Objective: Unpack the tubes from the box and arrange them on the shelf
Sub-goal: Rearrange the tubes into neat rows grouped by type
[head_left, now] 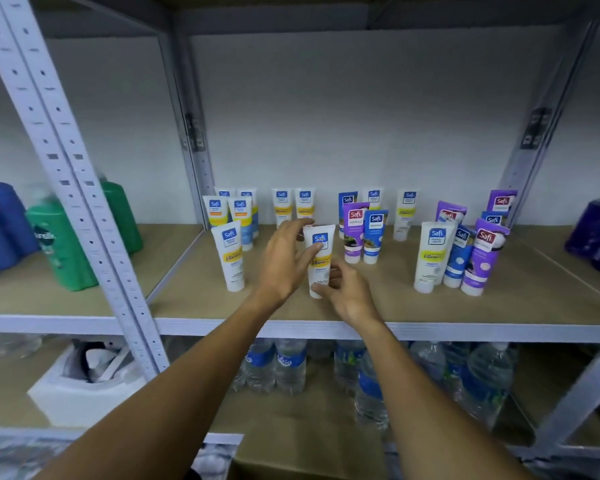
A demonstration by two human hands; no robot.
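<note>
Stockroom or shop storage. Slotted grey metal shelving (pixel 70 188) with board decks; branded cosmetic tubes (pixel 231 256) in rows; green and blue shampoo bottles (pixel 59 244) at left; bottled water (pixel 288 365) below; white foam packing (pixel 70 396); bare white wall (pixel 361 116) behind.

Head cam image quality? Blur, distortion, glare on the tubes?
Head view: heavy wide-angle bending, the shelf upright leans and bows; centre fairly sharp, brand readable on the tube held by left hand and right hand; edges soft, green bottle and water bottles smeared; lighting flat, no glare, faint shadows.
</note>
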